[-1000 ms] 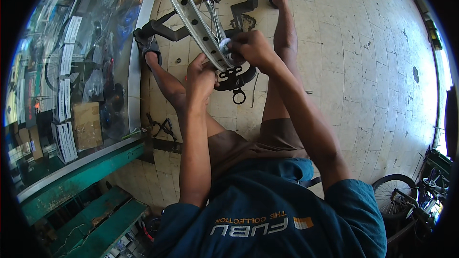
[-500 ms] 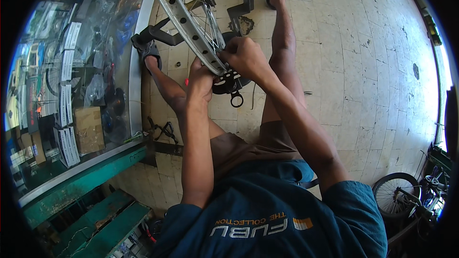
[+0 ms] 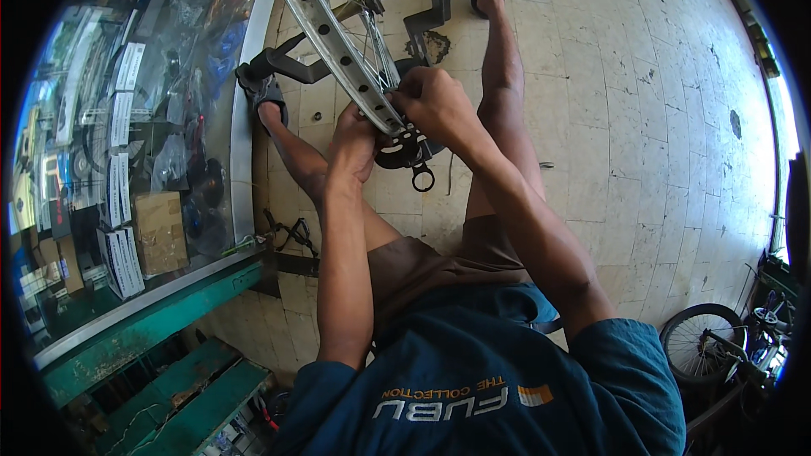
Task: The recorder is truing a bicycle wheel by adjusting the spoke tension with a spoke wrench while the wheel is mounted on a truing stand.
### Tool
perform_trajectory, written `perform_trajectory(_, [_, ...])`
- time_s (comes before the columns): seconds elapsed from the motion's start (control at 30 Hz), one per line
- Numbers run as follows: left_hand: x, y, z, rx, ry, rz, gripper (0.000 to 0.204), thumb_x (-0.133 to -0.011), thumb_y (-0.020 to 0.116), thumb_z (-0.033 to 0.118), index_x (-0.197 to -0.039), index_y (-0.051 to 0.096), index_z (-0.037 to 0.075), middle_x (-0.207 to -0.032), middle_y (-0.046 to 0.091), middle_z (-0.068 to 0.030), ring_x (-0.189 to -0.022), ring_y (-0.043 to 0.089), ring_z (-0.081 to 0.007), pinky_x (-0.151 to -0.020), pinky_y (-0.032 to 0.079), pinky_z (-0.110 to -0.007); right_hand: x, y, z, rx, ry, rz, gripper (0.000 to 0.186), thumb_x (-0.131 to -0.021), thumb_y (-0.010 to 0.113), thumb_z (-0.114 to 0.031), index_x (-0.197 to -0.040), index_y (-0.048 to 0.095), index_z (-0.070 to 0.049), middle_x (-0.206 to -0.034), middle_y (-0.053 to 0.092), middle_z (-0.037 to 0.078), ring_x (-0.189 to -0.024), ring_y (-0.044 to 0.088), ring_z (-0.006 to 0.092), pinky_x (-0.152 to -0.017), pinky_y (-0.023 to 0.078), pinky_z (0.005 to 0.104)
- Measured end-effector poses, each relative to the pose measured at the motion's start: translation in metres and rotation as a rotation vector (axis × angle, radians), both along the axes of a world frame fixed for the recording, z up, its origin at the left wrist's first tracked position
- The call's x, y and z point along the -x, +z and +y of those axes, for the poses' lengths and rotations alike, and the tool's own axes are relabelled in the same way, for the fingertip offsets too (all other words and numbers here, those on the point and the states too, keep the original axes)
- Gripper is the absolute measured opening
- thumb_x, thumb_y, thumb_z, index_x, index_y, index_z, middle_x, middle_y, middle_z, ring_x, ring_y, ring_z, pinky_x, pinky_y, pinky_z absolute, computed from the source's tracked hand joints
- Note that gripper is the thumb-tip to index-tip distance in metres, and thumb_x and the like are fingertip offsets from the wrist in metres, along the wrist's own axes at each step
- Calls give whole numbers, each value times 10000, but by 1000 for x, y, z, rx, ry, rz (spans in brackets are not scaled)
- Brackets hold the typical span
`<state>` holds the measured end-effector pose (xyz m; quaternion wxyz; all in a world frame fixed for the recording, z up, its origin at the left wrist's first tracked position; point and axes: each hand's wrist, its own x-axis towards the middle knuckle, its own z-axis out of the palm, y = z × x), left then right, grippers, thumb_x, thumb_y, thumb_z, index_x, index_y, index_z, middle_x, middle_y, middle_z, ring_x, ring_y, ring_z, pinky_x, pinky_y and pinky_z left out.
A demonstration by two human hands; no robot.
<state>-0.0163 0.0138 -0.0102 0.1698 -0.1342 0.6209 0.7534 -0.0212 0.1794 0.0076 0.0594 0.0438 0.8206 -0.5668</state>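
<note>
A bare silver bicycle wheel rim (image 3: 325, 28) with spokes hangs tireless in a dark wheel truing stand (image 3: 439, 2), between my legs. My left hand (image 3: 353, 142) is closed at the left side of the rim's near end, its fingertips partly hidden behind it. Opposite, my right hand (image 3: 437, 105) has its fingers curled and pinched together against the rim by the spoke ends. Whatever small thing lies in that pinch is hidden. Just under both hands sits the stand's black lower bracket (image 3: 404, 152), with a ring-shaped knob (image 3: 423, 176) pointing toward me.
A glass display case (image 3: 242, 152) with boxes and bagged parts stands along the left. Below it is a green wooden bench (image 3: 173, 397). A dark metal tool (image 3: 294, 235) lies on the tiled floor (image 3: 642, 160). At the lower right stands a bicycle wheel (image 3: 703, 342).
Both hands stay at the same part of the rim, with only slight finger shifts. The whole view has moved a little; the wheel appears nearly still.
</note>
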Motion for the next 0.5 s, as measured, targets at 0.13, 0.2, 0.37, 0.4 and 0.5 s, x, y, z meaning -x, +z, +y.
perform_trajectory(0.13, [-1, -4, 5, 59, 17, 41, 182, -925, 568, 18, -1074, 674, 23, -835, 676, -47, -604, 528, -64, -479, 368, -187, -2, 0, 4, 19, -4, 4, 285, -810, 756, -223, -917, 731, 39, -710, 700, 172, -622, 667, 317, -625, 537, 408])
perform_trajectory(0.2, [-1, -5, 5, 79, 21, 54, 178, -921, 574, 18, -1068, 676, 23, -832, 675, -46, -605, 529, -64, -481, 371, -188, -3, 0, 5, 25, -6, 5, 286, -810, 756, -224, -919, 731, 39, -710, 699, 174, -622, 667, 317, -623, 536, 408])
perform_trajectory(0.37, [0, -5, 1, 108, 41, 25, 146, -900, 616, 39, -1025, 687, 18, -786, 669, -44, -590, 527, -60, -472, 364, -190, -3, -4, 4, -41, 5, 22, 302, -809, 756, -228, -961, 726, 31, -709, 697, 166, -617, 663, 298, -620, 537, 396])
perform_trajectory(0.4, [1, -5, -1, 140, 35, 36, 139, -895, 621, 42, -1012, 690, 17, -770, 665, -42, -580, 522, -60, -467, 358, -191, -1, -5, 5, 6, 12, 1, 308, -806, 756, -230, -967, 723, 30, -718, 699, 164, -618, 663, 294, -622, 538, 394])
perform_trajectory(0.5, [2, -6, -5, 236, 15, 69, 120, -879, 635, 52, -973, 698, 14, -722, 653, -38, -548, 509, -57, -451, 342, -192, 4, -10, 6, 146, 28, -59, 328, -798, 758, -238, -987, 717, 28, -744, 703, 160, -622, 663, 280, -625, 542, 387])
